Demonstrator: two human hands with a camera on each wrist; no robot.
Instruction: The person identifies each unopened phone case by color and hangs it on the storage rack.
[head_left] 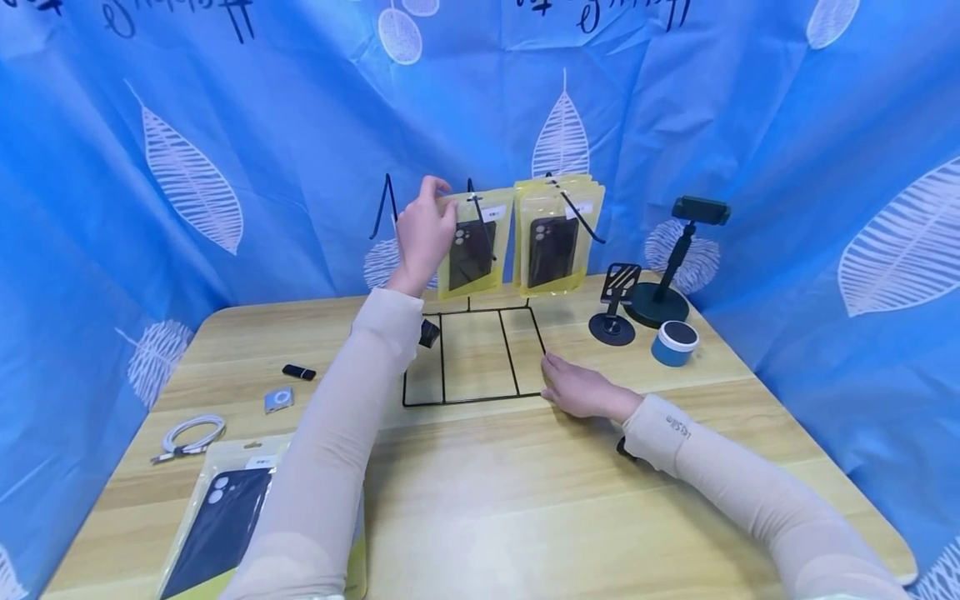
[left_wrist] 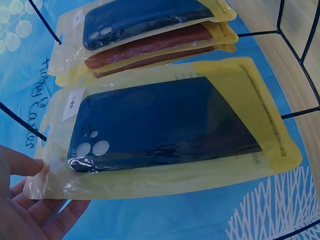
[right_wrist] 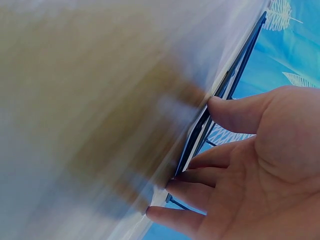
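My left hand [head_left: 423, 229] pinches the upper left edge of a clear-and-yellow pouch holding a dark phone case [head_left: 471, 254]. Up close in the left wrist view, the thumb lies on the front of the pouch and fingers are behind it; a rack prong meets its top hole. Beside it, several similar pouches [head_left: 555, 246] hang on the right prong of the black wire rack [head_left: 509, 352]. My right hand [head_left: 588, 392] touches the front right corner of the rack's base, its fingertips [right_wrist: 175, 187] resting low at the tabletop along the bar.
Another packaged phone case [head_left: 225, 508] lies front left, near a coiled white cable [head_left: 195, 433], a small silver player [head_left: 279, 399] and a black stick [head_left: 298, 372]. To the right stand two phone stands [head_left: 613, 321] [head_left: 660, 304] and a blue round tub [head_left: 673, 346]. A blue curtain hangs behind.
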